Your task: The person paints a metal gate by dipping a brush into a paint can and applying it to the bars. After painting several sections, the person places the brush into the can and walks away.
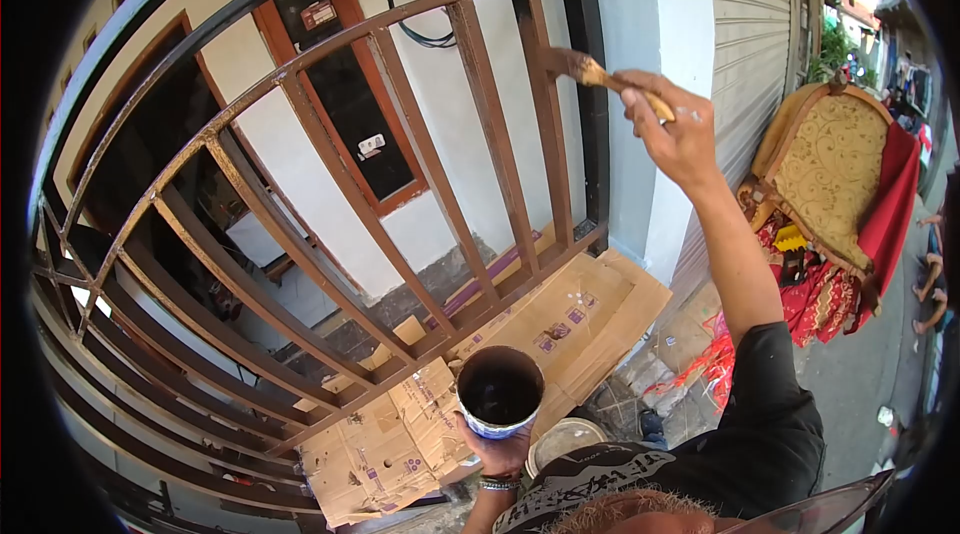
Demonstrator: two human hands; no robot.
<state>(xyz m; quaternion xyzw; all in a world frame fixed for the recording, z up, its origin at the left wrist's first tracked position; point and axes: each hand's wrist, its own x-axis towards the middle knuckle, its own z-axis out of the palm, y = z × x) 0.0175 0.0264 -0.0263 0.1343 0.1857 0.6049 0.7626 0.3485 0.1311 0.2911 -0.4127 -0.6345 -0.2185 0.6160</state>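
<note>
My right hand (672, 126) is closed around the wooden handle of a paintbrush (592, 72). The brush's dark bristles touch a brown upright bar near the right end of the metal gate (497, 134). Low in front of my body, my left hand (497, 451) grips a paint can (500, 426) from below, with a bracelet at the wrist. The can has a blue and white outside, brown-stained inner walls and dark paint within. Most bars of the gate are brown, while its right-hand post (592, 134) looks black. Some curved rails show worn, yellowish patches.
Flattened cardboard (590, 319) lies along the gate's foot. A round lidded bucket (566, 439) stands by my body. To the right are a pale blue pillar (645, 24), a shutter (748, 44), an ornate upholstered chair (825, 169) with red cloth, and red plastic strands (715, 359).
</note>
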